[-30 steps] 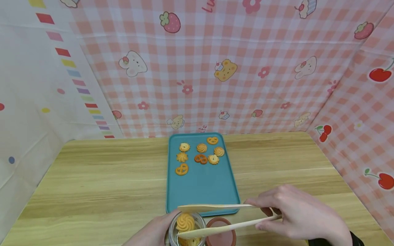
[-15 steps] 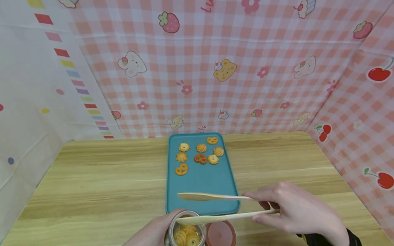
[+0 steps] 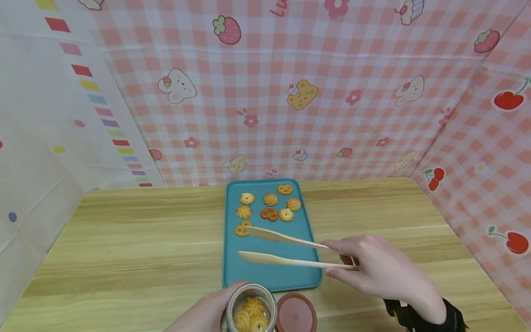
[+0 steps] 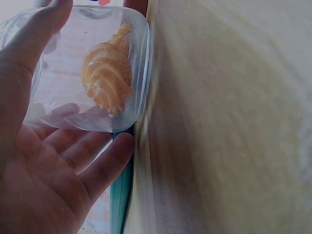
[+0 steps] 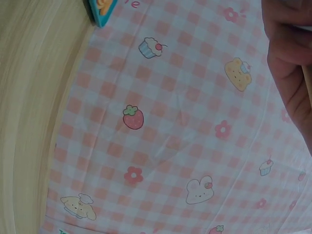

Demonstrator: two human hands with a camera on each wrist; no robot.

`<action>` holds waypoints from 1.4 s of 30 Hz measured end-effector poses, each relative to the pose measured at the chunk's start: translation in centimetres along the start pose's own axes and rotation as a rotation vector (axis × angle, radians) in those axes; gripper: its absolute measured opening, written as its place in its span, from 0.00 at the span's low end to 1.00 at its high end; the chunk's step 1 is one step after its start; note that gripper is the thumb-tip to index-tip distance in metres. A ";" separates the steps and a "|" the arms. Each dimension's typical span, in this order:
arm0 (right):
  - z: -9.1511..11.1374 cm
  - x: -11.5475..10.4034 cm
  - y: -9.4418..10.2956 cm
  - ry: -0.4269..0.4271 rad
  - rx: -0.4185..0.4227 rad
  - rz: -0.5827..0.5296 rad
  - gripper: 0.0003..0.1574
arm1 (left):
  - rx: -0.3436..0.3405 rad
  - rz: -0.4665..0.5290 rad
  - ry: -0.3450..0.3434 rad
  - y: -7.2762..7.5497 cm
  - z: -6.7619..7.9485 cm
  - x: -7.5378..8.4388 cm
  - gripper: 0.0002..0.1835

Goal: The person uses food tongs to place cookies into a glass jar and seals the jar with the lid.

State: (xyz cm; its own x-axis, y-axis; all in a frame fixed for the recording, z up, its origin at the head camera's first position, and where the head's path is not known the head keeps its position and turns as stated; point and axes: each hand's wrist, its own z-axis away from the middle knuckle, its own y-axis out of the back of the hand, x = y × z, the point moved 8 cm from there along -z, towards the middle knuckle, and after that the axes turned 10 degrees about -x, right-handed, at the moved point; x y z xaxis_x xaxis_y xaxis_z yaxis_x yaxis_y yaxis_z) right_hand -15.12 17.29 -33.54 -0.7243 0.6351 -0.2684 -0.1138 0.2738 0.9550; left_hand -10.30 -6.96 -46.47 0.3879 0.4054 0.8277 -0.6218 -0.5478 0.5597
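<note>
My left hand (image 3: 207, 310) grips a clear jar (image 3: 251, 287) at the table's near side. Several golden cookies (image 3: 250, 314) lie at its bottom; a swirled cookie (image 4: 105, 73) shows through the wall in the left wrist view. Wooden tongs (image 3: 265, 259) are held in my right hand (image 3: 373, 265), thumb below and fingers above. Their arms stand apart over the teal tray (image 3: 274, 278), with nothing between the tips. The upper tip overlaps the nearest pretzel (image 3: 240, 230). In the right wrist view only part of the hand (image 5: 292, 63) shows.
Cookies and pretzels are spread over the tray's far half, among them a dark pretzel (image 3: 269, 214) and a swirl cookie (image 3: 293, 204). A reddish round lid (image 3: 296, 312) lies right of the jar. Checked cloth (image 3: 257, 92) hangs behind the wooden table (image 3: 145, 244).
The tongs have moved from the jar's mouth forward over the tray. A swirl cookie seen at the mouth earlier now lies lower inside the jar. My left hand stays on the jar.
</note>
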 end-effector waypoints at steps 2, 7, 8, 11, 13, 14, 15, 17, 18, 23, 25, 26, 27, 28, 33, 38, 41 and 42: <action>-0.2 0.3 -0.3 -0.031 -0.005 0.002 0.24 | 0.001 -0.002 0.001 0.0 0.0 0.0 0.41; -0.7 0.7 -1.0 -0.098 -0.005 0.035 0.25 | -0.006 0.040 -0.002 0.0 0.0 0.0 0.41; -0.9 0.8 -1.2 -0.111 -0.004 0.045 0.25 | -0.008 0.049 -0.001 -0.1 0.0 0.0 0.41; -1.2 1.1 -1.7 -0.154 -0.002 0.068 0.27 | -0.014 0.068 0.007 -0.1 0.0 -0.1 0.41; -1.5 1.3 -2.1 -0.179 -0.007 0.080 0.27 | -0.019 0.077 0.012 -0.1 0.1 -0.2 0.41; -1.7 1.4 -2.4 -0.188 -0.012 0.084 0.27 | -0.021 0.080 0.016 -0.1 0.1 -0.2 0.41; -1.8 1.5 -2.6 -0.195 -0.017 0.087 0.27 | -0.022 0.083 0.019 -0.2 0.1 -0.2 0.41; -2.2 1.5 -3.2 -0.199 -0.028 0.092 0.26 | -0.021 0.083 0.021 -0.2 0.1 -0.3 0.41; -2.3 1.6 -3.4 -0.199 -0.034 0.090 0.25 | -0.019 0.080 0.021 -0.2 0.1 -0.3 0.41; -3.0 1.6 -4.5 -0.199 -0.069 0.066 0.23 | -0.010 0.067 0.025 0.0 0.2 -0.3 0.41; -3.3 1.5 -4.7 -0.201 -0.079 0.050 0.22 | -0.009 0.063 0.030 0.0 0.2 -0.4 0.41; -3.5 1.5 -4.8 -0.203 -0.081 0.041 0.21 | -0.009 0.063 0.032 0.0 0.2 -0.4 0.41; -3.7 1.4 -4.8 -0.208 -0.082 0.033 0.22 | -0.009 0.059 0.032 0.0 0.2 -0.4 0.41; -3.8 1.4 -4.9 -0.213 -0.082 0.027 0.22 | -0.010 0.058 0.031 0.0 0.1 -0.3 0.41; -4.5 1.1 -5.3 -0.232 -0.074 0.026 0.27 | -0.017 0.051 0.040 -0.2 0.0 -0.3 0.40; -4.7 1.3 -5.9 -0.261 -0.075 0.037 0.29 | -0.030 0.073 0.059 -0.2 -0.1 -0.5 0.40; -4.8 1.6 -6.2 -0.276 -0.078 0.046 0.29 | -0.028 0.064 0.049 -0.2 -0.1 -0.4 0.41; -4.8 1.7 -6.4 -0.277 -0.080 0.048 0.29 | -0.026 0.058 0.045 -0.2 -0.1 -0.4 0.41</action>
State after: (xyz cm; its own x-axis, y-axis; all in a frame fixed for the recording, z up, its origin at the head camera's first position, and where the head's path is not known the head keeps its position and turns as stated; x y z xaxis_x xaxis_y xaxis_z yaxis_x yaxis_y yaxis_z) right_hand -18.92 13.12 -39.47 -0.5181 0.8219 -0.2369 -0.1452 0.1884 0.9713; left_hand -10.41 -6.94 -46.89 0.3199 0.4066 0.8558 -0.6598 -0.5526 0.5092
